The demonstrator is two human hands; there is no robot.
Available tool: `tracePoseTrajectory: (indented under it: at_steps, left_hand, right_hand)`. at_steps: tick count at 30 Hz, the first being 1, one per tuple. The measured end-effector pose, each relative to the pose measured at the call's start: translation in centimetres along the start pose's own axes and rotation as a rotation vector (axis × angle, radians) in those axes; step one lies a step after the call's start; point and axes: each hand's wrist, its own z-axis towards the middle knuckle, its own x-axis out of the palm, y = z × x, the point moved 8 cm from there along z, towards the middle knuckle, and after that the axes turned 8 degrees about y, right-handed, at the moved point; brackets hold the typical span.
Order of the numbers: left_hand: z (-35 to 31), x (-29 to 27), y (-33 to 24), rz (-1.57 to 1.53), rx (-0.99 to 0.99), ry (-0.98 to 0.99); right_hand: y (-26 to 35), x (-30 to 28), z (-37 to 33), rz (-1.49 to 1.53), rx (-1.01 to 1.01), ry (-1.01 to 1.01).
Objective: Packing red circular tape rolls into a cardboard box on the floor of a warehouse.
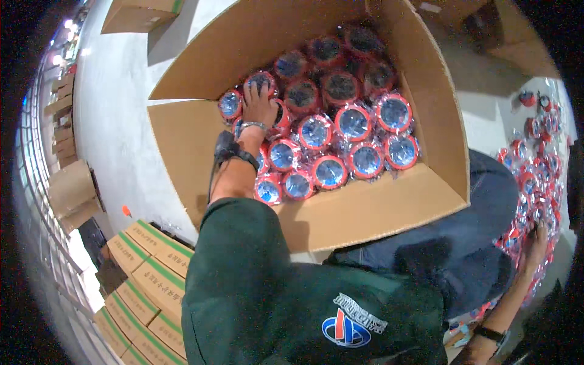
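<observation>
A large open cardboard box (371,210) stands in front of me. Rows of red ring-shaped rolls (329,171) with blue centres, wrapped in clear film, sit inside it; they look like tape rolls. My left hand (260,106) reaches into the box's left side. Its fingers are stretched out and rest on a wrapped red roll (261,79) near the far left end of the rows. Out to the right, my right hand (535,246) is down at a heap of similar wrapped rolls (535,176). Its fingers are too small and dark to make out whether they grip one.
Stacked brown cartons (159,281) with green tape stand at lower left. Another carton (131,17) is on the pale floor (125,121) at upper left, and more boxes line the far left. The box's flaps (182,146) stick outward. My bent leg (486,188) lies between box and heap.
</observation>
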Motion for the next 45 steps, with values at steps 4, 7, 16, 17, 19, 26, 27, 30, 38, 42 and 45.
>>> tracePoseTrajectory:
  at_steps: [4, 7, 16, 17, 19, 26, 27, 30, 38, 42, 45]
  left_hand:
    - [1.1, 1.3, 0.7, 0.002, -0.001, 0.178]
    - [1.5, -3.7, 1.9, -0.171, -0.111, 0.094]
    - [-5.5, -40.6, -35.4, -1.065, 0.916, -0.381]
    - [-6.9, -42.6, -40.0, -0.992, 1.015, -0.341]
    - [-7.6, -42.1, -51.0, -0.885, 1.141, -0.01]
    - [-3.2, -22.3, -83.1, -0.372, 1.158, 0.27]
    - [-1.7, -16.6, -86.1, -0.503, 0.985, 0.487]
    - [-1.9, -6.0, -91.0, -0.591, 0.754, 0.545]
    - [-5.4, -1.7, -106.4, -0.857, 0.894, 0.503]
    - [-5.5, 1.0, -108.0, -0.727, 0.756, 0.649]
    - [-9.4, 1.9, -105.6, -0.888, 0.692, 0.733]
  right_hand:
    - [-2.5, -1.2, 0.4, 0.026, -0.042, -0.052]
    - [-4.4, -2.7, 1.0, 0.357, 0.048, -0.061]
    - [-4.8, -12.0, -5.6, -0.06, -0.144, -0.239]
    - [-3.8, -9.1, -4.4, 0.035, -0.105, -0.249]
    - [-3.3, -8.6, -3.6, 0.119, -0.097, -0.267]
    - [-11.9, -12.8, -4.0, 0.421, 0.036, -0.277]
    - [-14.7, -13.1, -3.3, 0.389, 0.072, -0.23]
    - [-20.1, -14.9, -1.2, 0.28, 0.126, -0.264]
    - [-30.9, -20.0, 12.5, 0.091, 0.047, -0.309]
    - [-35.2, -17.7, 18.0, 0.112, 0.198, -0.252]
    - [-39.5, -17.1, 16.6, 0.178, 0.263, -0.234]
